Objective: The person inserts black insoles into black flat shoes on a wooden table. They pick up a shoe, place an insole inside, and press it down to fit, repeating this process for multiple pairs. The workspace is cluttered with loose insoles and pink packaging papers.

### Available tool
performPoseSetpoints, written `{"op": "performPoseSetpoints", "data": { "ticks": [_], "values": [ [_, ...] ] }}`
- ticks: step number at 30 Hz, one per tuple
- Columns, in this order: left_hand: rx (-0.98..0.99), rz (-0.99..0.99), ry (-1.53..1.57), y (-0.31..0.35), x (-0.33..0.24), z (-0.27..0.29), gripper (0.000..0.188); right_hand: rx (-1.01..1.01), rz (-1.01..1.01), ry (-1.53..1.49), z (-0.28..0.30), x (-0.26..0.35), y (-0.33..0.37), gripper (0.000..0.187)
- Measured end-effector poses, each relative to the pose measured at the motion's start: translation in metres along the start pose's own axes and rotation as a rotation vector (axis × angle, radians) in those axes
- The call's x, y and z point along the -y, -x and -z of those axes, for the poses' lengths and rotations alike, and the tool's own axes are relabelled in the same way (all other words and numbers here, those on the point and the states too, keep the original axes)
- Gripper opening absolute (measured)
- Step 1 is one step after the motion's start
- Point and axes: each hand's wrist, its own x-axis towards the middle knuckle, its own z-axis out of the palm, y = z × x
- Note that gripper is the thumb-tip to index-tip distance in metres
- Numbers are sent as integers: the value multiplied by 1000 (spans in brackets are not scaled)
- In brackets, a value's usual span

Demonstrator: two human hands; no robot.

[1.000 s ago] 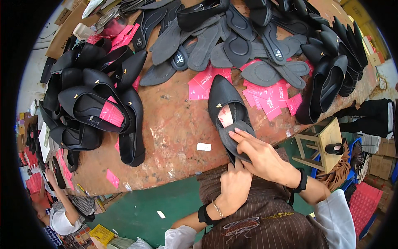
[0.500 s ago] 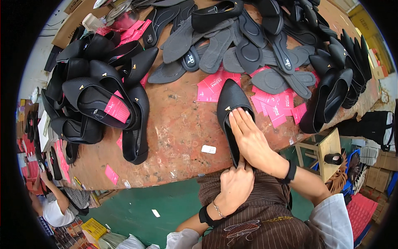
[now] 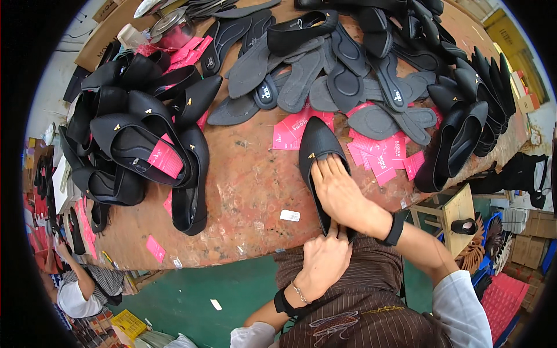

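A black pointed flat shoe with a small gold ornament lies at the table's near edge, toe away from me. My right hand reaches into its opening, fingers stretched straight and side by side, the tips hidden under the toe upper. At the heel, my left hand is closed, its fingers pinching the shoe's back end. Any insole inside the shoe is covered by my right hand.
Black shoes pile up at left and stand in a row at right. Grey-black insoles heap at the back, with pink cards beside them. A small white tag lies left of my hands. Another person is at far left.
My right hand's fingers have slid from on top of the shoe's toe edge into the opening, so the tips are now hidden. The left hand keeps its hold at the heel.
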Motion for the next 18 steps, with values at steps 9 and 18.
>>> {"op": "performPoseSetpoints", "data": {
  "ticks": [9,18],
  "values": [
    [48,5,-2,0,3,3,35,-299,-31,150,-26,7,-9,24],
    [23,-48,-135,-2,-1,4,47,-56,-18,39,-26,-8,-21,21]
  ]
}}
